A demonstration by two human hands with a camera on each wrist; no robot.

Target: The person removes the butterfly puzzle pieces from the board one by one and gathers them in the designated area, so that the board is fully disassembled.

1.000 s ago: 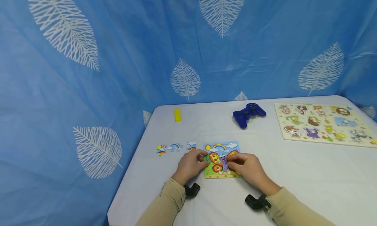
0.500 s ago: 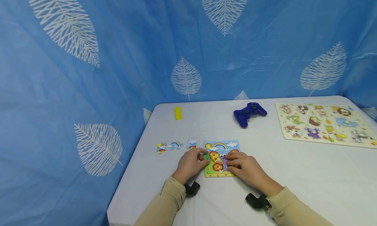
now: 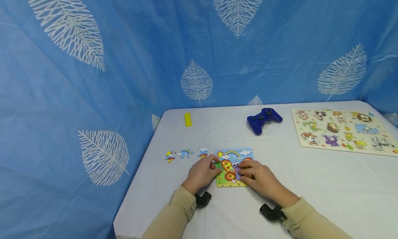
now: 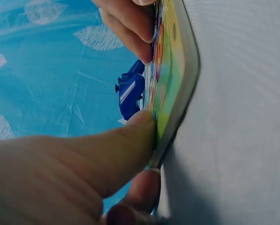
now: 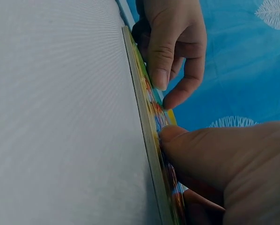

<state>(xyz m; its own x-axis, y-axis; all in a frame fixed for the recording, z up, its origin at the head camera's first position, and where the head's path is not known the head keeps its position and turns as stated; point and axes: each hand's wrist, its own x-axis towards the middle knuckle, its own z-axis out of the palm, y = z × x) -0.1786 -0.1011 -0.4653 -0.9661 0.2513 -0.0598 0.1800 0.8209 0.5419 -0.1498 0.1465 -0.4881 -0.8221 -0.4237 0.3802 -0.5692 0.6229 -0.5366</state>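
A square butterfly puzzle board (image 3: 224, 180) lies flat at the middle of the table (image 3: 311, 176), between the person's two hands. The left hand (image 3: 200, 171) is bent over its left edge, a narrow gap between thumb and forefinger; the left wrist view adds what the head view hides, the thumb on the green face and another fingertip just beside the edge, gripping the board. The right hand (image 3: 261, 178) is partly curled, fingertips close together on the butterfly's purple body; the right wrist view shows its thumb touching the face, but whether it pinches a piece I cannot tell. Both wrist views reveal the board's pale thickness. Only the head view shows the loose pieces: a cloud piece (image 3: 202, 152) just left of the board, then a rainbow piece (image 3: 186, 154) and a multicoloured piece (image 3: 170, 156) farther left. Far left lies a yellow block (image 3: 188, 119); beyond the board, slightly right, a blue game controller (image 3: 264, 120), also glimpsed from the left wrist; far right, an animal puzzle (image 3: 300, 126). A blue leaf-patterned curtain (image 3: 140, 59) hangs behind.
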